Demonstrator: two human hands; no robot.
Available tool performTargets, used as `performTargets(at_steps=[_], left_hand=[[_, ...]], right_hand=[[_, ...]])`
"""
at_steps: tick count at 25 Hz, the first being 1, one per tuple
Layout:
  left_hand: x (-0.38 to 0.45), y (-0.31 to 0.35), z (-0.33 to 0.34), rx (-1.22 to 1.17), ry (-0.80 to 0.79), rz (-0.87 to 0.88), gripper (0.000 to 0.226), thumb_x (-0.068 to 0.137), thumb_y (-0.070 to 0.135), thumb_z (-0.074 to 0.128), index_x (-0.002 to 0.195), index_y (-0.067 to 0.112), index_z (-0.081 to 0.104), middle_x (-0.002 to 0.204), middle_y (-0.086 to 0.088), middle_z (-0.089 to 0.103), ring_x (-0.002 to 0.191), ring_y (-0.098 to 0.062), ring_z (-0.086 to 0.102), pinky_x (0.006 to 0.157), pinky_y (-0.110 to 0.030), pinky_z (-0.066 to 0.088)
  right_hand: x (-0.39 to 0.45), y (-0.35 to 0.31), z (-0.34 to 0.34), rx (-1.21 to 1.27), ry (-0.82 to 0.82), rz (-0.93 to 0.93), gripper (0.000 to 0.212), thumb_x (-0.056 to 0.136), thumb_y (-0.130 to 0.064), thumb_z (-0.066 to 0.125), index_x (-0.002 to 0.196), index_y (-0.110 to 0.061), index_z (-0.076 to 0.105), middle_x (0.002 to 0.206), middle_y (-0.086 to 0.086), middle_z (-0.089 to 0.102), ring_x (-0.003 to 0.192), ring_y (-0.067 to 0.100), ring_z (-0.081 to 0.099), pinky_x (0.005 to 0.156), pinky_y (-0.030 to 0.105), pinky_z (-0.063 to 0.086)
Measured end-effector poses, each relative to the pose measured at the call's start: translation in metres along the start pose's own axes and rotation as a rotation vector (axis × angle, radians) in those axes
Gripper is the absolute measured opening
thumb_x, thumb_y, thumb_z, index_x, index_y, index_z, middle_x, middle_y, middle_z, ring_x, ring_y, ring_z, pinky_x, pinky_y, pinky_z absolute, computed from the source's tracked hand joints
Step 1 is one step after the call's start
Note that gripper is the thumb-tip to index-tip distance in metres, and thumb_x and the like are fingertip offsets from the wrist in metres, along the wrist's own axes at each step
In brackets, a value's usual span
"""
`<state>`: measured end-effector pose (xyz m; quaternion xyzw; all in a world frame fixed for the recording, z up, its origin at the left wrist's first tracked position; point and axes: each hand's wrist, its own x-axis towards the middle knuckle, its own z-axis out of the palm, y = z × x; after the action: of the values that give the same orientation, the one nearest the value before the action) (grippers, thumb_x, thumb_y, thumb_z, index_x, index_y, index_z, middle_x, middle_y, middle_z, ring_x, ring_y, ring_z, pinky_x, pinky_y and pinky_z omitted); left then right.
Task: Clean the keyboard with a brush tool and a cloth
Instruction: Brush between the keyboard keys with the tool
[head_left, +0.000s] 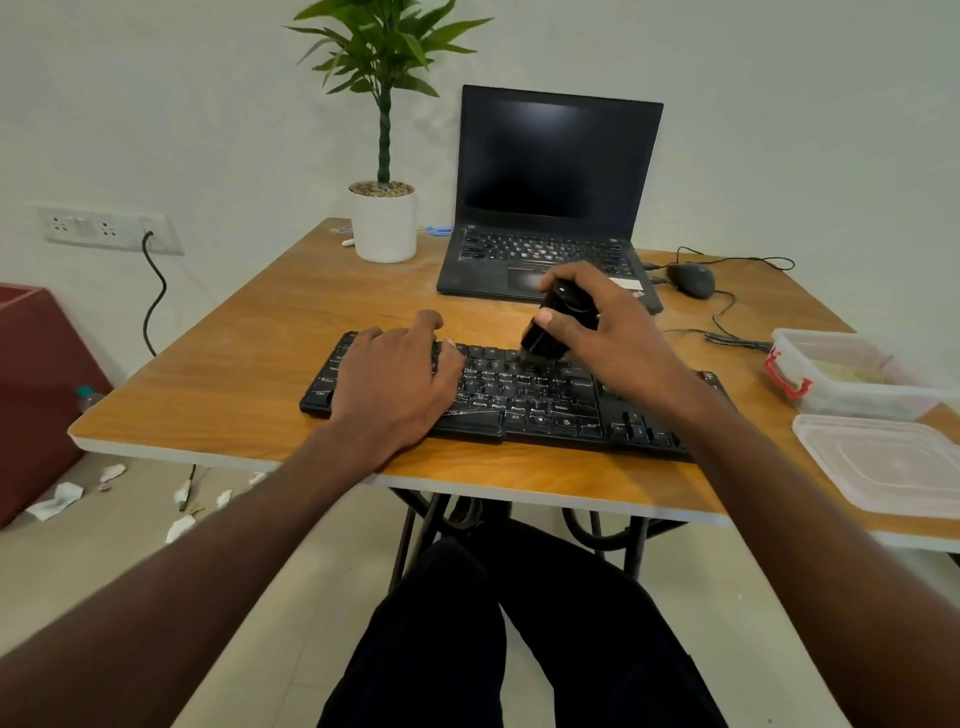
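Your right hand (597, 322) grips the brush tool (558, 327) on the keyboard (519, 400) at frame centre; your left hand (395, 374) lies flat, steadying it. Brushing seems underway; no cloth visible.

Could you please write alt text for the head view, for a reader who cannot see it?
A person's right hand holds a black brush tool on the keys of a black keyboard while the left hand rests flat on its left end. Behind on the wooden table are an open laptop, a potted plant and a mouse.
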<state>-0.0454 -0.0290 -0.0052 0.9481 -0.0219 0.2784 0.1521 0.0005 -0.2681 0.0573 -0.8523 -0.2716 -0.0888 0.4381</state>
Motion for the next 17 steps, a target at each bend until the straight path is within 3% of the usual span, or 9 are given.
performTargets(at_steps=[2, 6, 8, 11, 15, 17], left_hand=[[0.0, 0.0, 0.0, 0.011, -0.001, -0.004, 0.056, 0.102, 0.048, 0.022, 0.133, 0.016, 0.056, 0.085, 0.001, 0.073, 0.068, -0.016, 0.052, 0.102, -0.046, 0.047], [0.001, 0.001, -0.002, 0.022, -0.007, -0.013, 0.059, 0.101, 0.049, 0.02, 0.134, 0.016, 0.056, 0.084, 0.002, 0.073, 0.067, -0.015, 0.051, 0.102, -0.045, 0.047], [0.001, 0.002, -0.002, 0.017, -0.007, -0.014, 0.058, 0.101, 0.048, 0.02, 0.134, 0.016, 0.056, 0.084, 0.001, 0.073, 0.068, -0.016, 0.053, 0.102, -0.045, 0.047], [0.001, 0.001, -0.002, 0.018, -0.016, -0.008, 0.058, 0.101, 0.048, 0.02, 0.133, 0.016, 0.056, 0.084, 0.001, 0.072, 0.069, -0.016, 0.054, 0.103, -0.045, 0.046], [0.001, 0.001, -0.003, 0.012, -0.015, -0.005, 0.058, 0.1, 0.048, 0.021, 0.132, 0.015, 0.057, 0.079, 0.004, 0.067, 0.068, -0.016, 0.052, 0.101, -0.045, 0.046], [0.001, 0.001, -0.002, 0.008, -0.017, -0.002, 0.056, 0.1, 0.047, 0.022, 0.13, 0.015, 0.057, 0.077, 0.006, 0.063, 0.069, -0.016, 0.052, 0.1, -0.045, 0.046]], right_hand=[[0.001, 0.002, -0.004, -0.1, -0.031, 0.037, 0.026, 0.101, -0.026, 0.065, 0.124, -0.033, 0.056, 0.116, -0.008, 0.059, 0.098, 0.004, 0.062, 0.064, 0.011, 0.051], [0.008, 0.0, -0.011, -0.443, 0.101, 0.047, 0.028, 0.094, -0.029, 0.067, 0.119, -0.028, 0.057, 0.106, -0.003, 0.063, 0.095, 0.018, 0.061, 0.074, 0.03, 0.051], [0.014, -0.005, -0.005, -0.341, 0.058, 0.061, 0.025, 0.096, -0.027, 0.066, 0.119, -0.028, 0.057, 0.108, -0.004, 0.062, 0.098, 0.018, 0.061, 0.076, 0.032, 0.056], [0.028, -0.007, 0.006, 0.024, -0.011, 0.132, 0.022, 0.099, -0.024, 0.066, 0.118, -0.029, 0.056, 0.111, -0.01, 0.058, 0.103, 0.012, 0.062, 0.074, 0.026, 0.058], [0.039, -0.008, 0.011, -0.33, 0.045, 0.016, 0.029, 0.096, -0.025, 0.067, 0.123, -0.024, 0.056, 0.107, -0.006, 0.061, 0.093, 0.015, 0.061, 0.068, 0.02, 0.046], [0.043, -0.007, 0.01, -0.242, -0.006, 0.023, 0.028, 0.094, -0.026, 0.068, 0.12, -0.027, 0.057, 0.109, -0.005, 0.062, 0.097, 0.016, 0.062, 0.071, 0.024, 0.052]])
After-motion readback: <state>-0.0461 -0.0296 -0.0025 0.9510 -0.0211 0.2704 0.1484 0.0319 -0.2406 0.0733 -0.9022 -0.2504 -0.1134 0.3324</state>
